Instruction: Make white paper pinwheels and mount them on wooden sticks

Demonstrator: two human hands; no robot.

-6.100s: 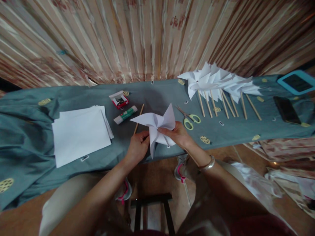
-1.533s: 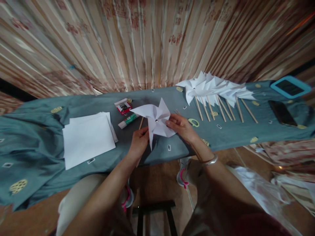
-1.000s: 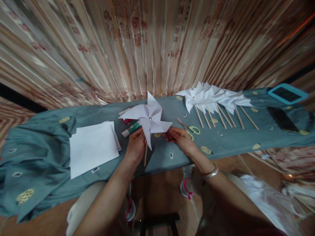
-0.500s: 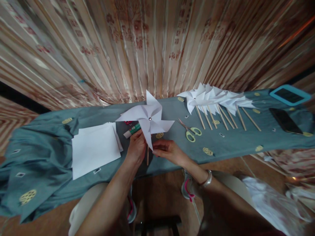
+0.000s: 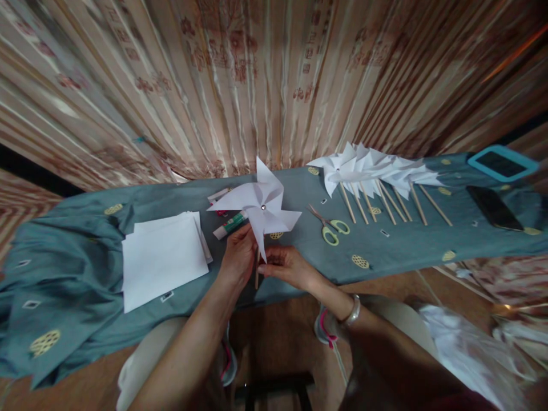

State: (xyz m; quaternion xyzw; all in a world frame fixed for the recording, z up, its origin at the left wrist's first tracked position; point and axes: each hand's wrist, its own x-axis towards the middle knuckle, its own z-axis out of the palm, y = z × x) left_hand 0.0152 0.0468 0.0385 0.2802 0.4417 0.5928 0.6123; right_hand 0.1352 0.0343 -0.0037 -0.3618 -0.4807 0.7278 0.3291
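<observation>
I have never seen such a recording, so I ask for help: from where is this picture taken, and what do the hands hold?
There is no machine here. A person wears a camera on the head, and it looks down at their own two bare hands. The left hand holds a white paper pinwheel by its wooden stick. The right hand touches the stick just below the paper. On the table with a teal cloth lie a stack of white paper, a glue stick, green scissors, a row of finished pinwheels, a dark phone and a tablet in a blue case.
</observation>
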